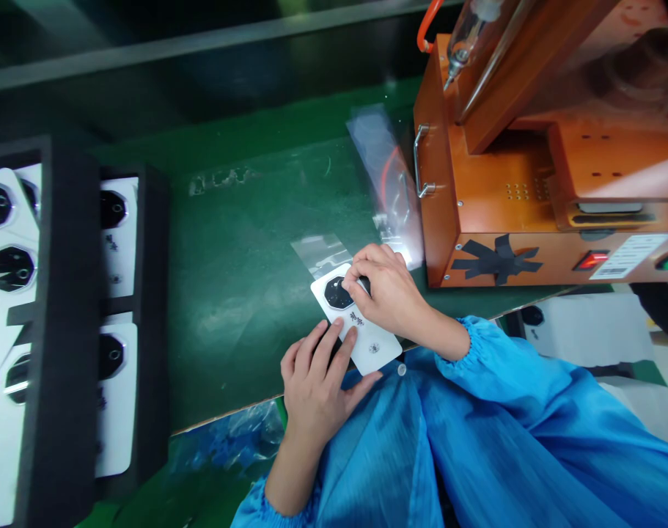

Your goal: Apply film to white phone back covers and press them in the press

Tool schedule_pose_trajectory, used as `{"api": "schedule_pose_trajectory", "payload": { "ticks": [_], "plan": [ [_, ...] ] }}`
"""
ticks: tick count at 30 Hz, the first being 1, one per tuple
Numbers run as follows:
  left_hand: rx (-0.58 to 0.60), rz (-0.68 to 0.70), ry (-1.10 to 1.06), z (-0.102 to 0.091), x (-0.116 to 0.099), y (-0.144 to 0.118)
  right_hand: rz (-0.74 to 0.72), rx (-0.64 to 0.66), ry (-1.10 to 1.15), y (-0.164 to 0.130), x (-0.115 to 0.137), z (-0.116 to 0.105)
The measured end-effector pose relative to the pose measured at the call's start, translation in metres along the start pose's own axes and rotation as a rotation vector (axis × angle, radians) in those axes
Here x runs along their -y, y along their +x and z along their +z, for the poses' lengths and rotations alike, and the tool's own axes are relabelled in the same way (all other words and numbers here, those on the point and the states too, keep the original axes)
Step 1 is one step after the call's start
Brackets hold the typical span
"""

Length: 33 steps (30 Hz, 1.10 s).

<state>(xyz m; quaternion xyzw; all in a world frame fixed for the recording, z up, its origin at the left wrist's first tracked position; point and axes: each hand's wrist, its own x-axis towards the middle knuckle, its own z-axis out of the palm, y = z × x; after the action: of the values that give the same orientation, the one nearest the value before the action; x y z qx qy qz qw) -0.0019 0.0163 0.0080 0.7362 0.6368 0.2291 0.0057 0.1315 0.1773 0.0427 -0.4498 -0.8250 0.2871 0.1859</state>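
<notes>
The white panel lies beneath the right hand, whose thumb and finger are drawn together at its black octagonal window; whether they pinch anything, I can't tell. The left hand rests spread-fingered against it. This one looks unfinished; similar panels sit well left of the left hand.

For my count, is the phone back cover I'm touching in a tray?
Out: your left hand touches the phone back cover, apart from the black trays.
</notes>
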Motion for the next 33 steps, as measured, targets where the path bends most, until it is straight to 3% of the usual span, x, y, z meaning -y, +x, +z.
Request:
{"api": "schedule_pose_trajectory", "payload": {
  "ticks": [33],
  "plan": [
    [-0.010,0.019,0.010,-0.0004,0.0002,0.0008,-0.072,-0.132,-0.046,-0.0020,-0.0012,0.0020]
  ]
}}
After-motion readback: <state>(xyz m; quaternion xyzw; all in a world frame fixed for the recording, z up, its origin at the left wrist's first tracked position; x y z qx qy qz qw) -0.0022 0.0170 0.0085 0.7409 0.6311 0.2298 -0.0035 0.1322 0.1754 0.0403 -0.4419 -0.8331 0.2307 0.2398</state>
